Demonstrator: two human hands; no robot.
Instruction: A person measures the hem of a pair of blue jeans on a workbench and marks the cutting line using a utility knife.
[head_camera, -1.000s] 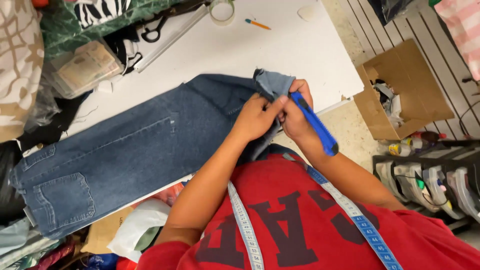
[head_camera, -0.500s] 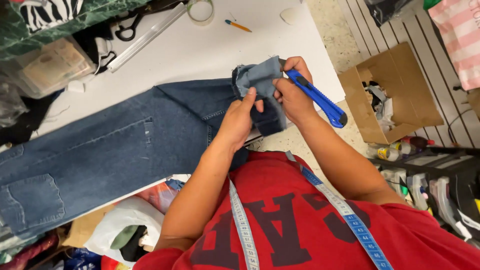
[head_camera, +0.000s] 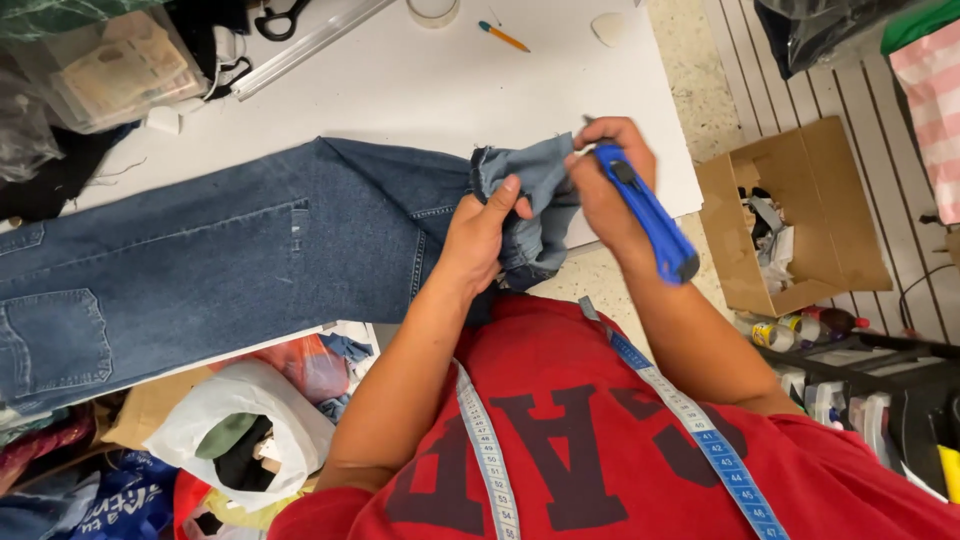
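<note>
Blue jeans (head_camera: 220, 260) lie flat across the white table (head_camera: 420, 90), their leg end lifted off its near edge. Left hand (head_camera: 480, 230) pinches the turned-up hem (head_camera: 535, 180); right hand (head_camera: 605, 175), touching the hem, grasps a blue utility knife (head_camera: 645, 215). Cardboard box (head_camera: 800, 215) stands right of the table.

The blade end of the blue utility knife (head_camera: 645, 212) is hidden inside the right hand (head_camera: 605, 180), so its tip cannot be seen. The jeans (head_camera: 200, 265) run past the left edge. The scissors (head_camera: 280, 15) and the tape roll (head_camera: 432, 8) are cut by the top edge. The cardboard box (head_camera: 790, 215) holds scraps too small to tell.
</note>
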